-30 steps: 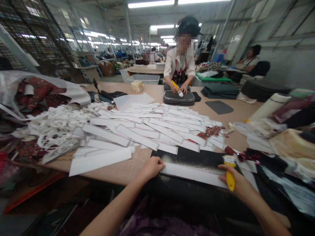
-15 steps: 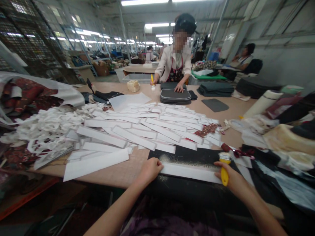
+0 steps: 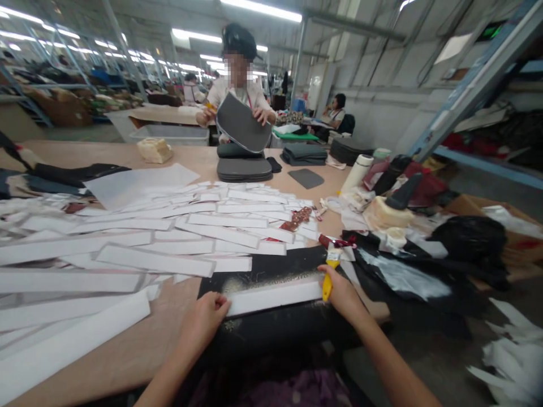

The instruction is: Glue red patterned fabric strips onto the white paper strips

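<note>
White strip (image 3: 275, 298) lies between both hands (image 3: 210, 311).

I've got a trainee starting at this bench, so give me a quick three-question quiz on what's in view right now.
1. Multiple choice: what is the right hand gripping? A) scissors B) a yellow-handled brush C) a ruler
2. True or false: the white strip between the two hands lies over black material.
3. Fill in the blank: across the table, a person holds up a ____ panel with rounded corners.

Key: 1. B; 2. True; 3. grey
</note>
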`<state>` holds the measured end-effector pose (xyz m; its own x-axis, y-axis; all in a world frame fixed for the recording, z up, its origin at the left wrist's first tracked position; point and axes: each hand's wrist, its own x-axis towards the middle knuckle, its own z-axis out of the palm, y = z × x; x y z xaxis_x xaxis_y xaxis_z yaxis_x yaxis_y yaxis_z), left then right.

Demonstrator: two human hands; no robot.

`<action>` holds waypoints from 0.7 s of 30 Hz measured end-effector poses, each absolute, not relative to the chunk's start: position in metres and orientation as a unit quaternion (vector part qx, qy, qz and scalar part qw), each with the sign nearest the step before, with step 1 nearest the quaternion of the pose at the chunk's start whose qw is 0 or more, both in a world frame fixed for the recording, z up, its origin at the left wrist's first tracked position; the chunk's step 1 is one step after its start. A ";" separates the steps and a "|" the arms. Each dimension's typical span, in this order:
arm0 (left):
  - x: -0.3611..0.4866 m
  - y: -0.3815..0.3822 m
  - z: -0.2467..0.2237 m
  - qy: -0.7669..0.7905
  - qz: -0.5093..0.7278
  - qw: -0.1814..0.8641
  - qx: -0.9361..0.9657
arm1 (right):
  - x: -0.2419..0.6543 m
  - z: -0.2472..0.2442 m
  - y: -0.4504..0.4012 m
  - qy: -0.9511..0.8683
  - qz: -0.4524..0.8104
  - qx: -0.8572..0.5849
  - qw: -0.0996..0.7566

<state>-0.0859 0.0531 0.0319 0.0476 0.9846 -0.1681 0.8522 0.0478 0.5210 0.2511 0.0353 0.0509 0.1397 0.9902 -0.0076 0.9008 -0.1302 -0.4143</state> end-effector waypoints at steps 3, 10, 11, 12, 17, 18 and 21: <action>-0.086 0.053 0.032 0.682 0.129 0.254 0.674 | 0.251 0.046 0.036 -0.657 0.122 -0.725 0.169; -0.087 0.055 0.030 0.672 0.107 0.229 0.696 | 0.250 0.036 0.036 -0.697 0.044 -0.706 0.119; -0.087 0.053 0.030 0.668 0.107 0.205 0.707 | 0.248 0.039 0.035 -0.701 0.013 -0.706 0.103; -0.086 0.052 0.029 0.662 0.111 0.171 0.722 | 0.245 0.044 0.034 -0.702 -0.018 -0.706 0.091; -0.071 0.032 0.024 0.543 0.203 -0.036 0.814 | 0.200 0.082 0.019 -0.747 0.070 -0.635 0.183; -0.068 0.027 0.021 0.508 0.221 -0.057 0.830 | 0.188 0.087 0.016 -0.757 0.150 -0.597 0.219; -0.060 0.014 0.007 0.438 0.248 -0.101 0.858 | 0.170 0.087 0.016 -0.720 0.326 -0.533 0.302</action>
